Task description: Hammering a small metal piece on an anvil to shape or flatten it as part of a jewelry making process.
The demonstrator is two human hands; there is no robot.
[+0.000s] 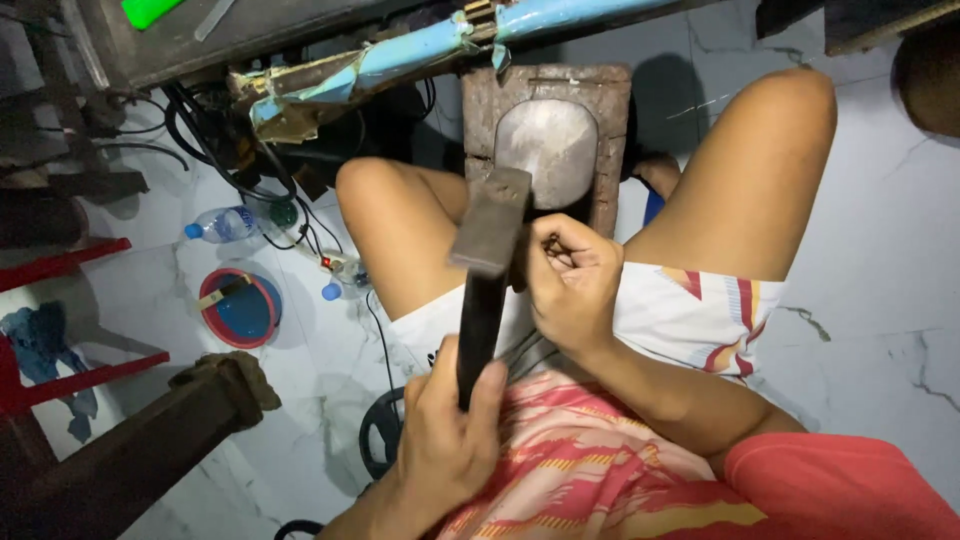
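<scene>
Left hand [445, 440]: my fingers are wrapped tight round the dark handle of the hammer [487, 275], low on the shaft, with the flat rectangular head raised above my lap.

Right hand [572, 285]: fingers curled narrow, pinching something small between thumb and fingertips; it is too small for me to tell what it is.

Where the work is: the pinched piece sits just beside the hammer head, over the near edge of the anvil block [548, 140], a rusty brown block with a smooth grey domed face, standing between my knees.

Risk, fingers: my right fingertips are very near the hammer face. A blow landing a little off would, I judge, catch them rather than the piece.

Risk, piece: so light a pinch could let it spring away on impact and vanish on the marble floor [880, 250].

Risk, grip: holding low gives swing but less control; a glancing hit off the dome could twist the head toward my thigh.

Risk, cables: black cables [215, 140] trail near my left leg, close enough to snag.

Bottle: a clear plastic bottle [225, 224] with a blue cap and pale label lies on its side at left.

Round tin: a round blue tin [241, 307] with a red rim sits just below it.

Green item: a bright green flat thing [148, 10] rests on the bench top.
</scene>
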